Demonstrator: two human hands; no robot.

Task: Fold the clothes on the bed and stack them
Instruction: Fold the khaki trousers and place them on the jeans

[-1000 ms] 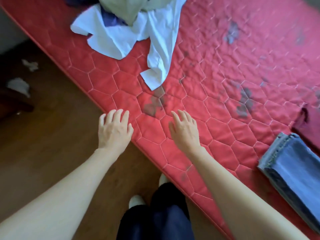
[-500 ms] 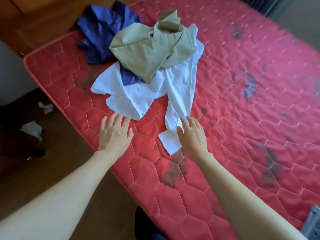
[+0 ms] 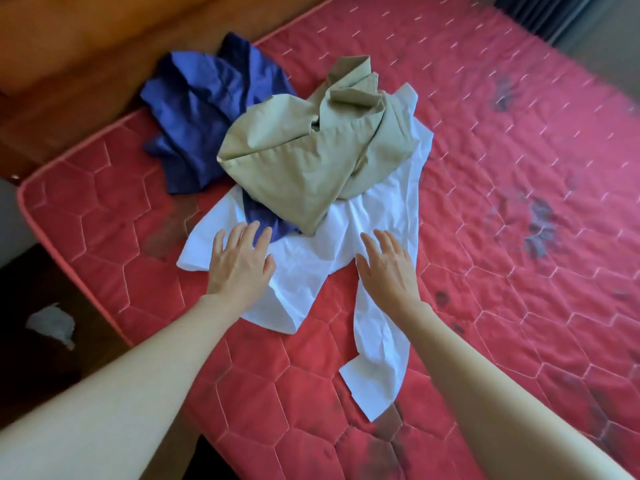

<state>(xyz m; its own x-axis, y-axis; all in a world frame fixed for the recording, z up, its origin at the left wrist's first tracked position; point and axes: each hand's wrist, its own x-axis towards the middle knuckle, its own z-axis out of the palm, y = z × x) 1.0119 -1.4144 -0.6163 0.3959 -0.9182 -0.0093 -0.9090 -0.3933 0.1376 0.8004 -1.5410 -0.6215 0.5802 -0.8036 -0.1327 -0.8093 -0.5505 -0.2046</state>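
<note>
Change: both hands now reach over the white garment, which lay ahead of them half a second ago.
Left hand (image 3: pixel 240 268): fingers spread straight, over the crumpled white cotton shirt (image 3: pixel 311 268).
Right hand (image 3: pixel 389 268): fingers straight, gripping nothing.
Bed: red quilted mattress (image 3: pixel 502 168), stained dark in patches.
Pile: khaki garment (image 3: pixel 304 157) lies on the white shirt; rumpled blue garment (image 3: pixel 204 109) beside it.
Room: wooden floor (image 3: pixel 69 46) beyond the bed.

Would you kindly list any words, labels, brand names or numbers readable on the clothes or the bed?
None: no text shows on the crumpled white shirt, the khaki garment, the dark blue garment or the red quilted mattress.
</note>
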